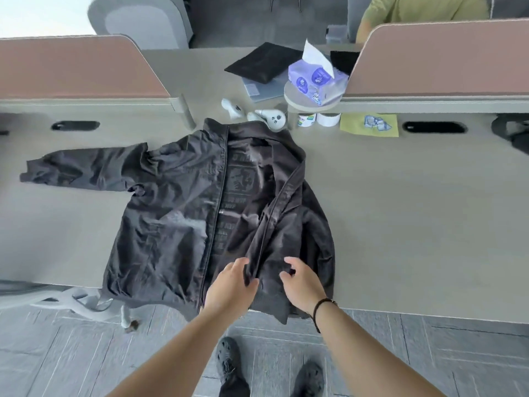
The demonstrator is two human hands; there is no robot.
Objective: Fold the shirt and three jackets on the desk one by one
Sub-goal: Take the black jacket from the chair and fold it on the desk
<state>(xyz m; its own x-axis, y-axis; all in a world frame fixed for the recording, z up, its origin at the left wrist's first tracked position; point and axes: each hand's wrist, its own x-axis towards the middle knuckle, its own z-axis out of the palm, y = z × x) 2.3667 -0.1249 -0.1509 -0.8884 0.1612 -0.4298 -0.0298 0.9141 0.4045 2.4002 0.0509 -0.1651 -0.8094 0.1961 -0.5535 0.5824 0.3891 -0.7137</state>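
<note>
The room is bright with soft, even daylight, strongest at the far left corner. Shadows on the desk (400, 210) are weak. The wide lens bends the edges, and the whole picture looks slightly blurred.

A pale grey desk (400, 213) spans the middle of the frame, with dark oval cable slots (75, 125) set near its far edge. Pinkish-brown divider panels (71, 67) with pale trim rise at upper left and upper right. Beyond them, at top left, stands a grey upholstered chair (137, 21) beside bright daylight. Grey plank-patterned flooring (71, 353) fills the bottom of the frame.
</note>
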